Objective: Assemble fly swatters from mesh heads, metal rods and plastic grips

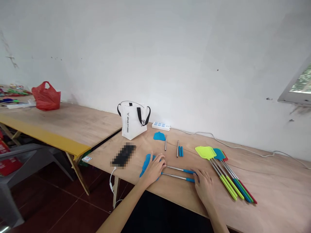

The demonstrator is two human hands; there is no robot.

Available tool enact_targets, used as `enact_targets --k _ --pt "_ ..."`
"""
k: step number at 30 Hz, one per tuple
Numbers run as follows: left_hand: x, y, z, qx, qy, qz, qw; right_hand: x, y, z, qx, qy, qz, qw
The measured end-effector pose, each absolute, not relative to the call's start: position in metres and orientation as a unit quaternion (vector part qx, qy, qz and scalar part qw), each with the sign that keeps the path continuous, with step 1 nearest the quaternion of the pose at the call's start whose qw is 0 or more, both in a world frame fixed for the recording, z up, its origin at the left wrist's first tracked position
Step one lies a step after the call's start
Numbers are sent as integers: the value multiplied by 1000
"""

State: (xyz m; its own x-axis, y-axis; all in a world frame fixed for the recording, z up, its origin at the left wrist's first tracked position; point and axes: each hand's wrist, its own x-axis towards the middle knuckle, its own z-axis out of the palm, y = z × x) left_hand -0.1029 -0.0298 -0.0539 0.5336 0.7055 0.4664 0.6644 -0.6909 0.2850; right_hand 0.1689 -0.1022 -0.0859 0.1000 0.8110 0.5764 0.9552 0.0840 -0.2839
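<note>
Two blue fly swatters with shiny metal rods [178, 177] lie side by side on the wooden table in front of me. My left hand [155, 168] is closed over their neck end, hiding part of the blue mesh heads [145, 165]. At the other end, my right hand [203, 183] has its thumb and fingers at the tips of the blue handles [189, 179]. Beyond my hands lie a loose blue swatter head [159, 136], metal tubes [178, 149] and two short blue grips [181, 151].
Several assembled fly swatters [230, 178] in yellow, blue, green and red lie fanned at right. A white bag [132, 121], a power strip [160, 126] and a blurred-out dark object [123, 155] with a white cable stand beyond. A red plastic bag [47, 97] sits on the left table.
</note>
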Motion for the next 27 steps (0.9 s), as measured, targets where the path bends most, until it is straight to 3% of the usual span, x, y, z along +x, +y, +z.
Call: enact_targets --k 6,13,19,27 --pt "-106 -29 -54 876 392 280 32 164 -102 -78 -643 -675 -75 353" --pt "-107 -28 -49 868 385 308 64 153 -107 -69 -568 -769 -65 286" --pt "-114 -25 -48 886 363 271 99 157 -104 -77 -583 -759 -53 284" --pt "-104 -29 -52 859 411 294 85 162 -102 -95 -634 -727 -126 234"
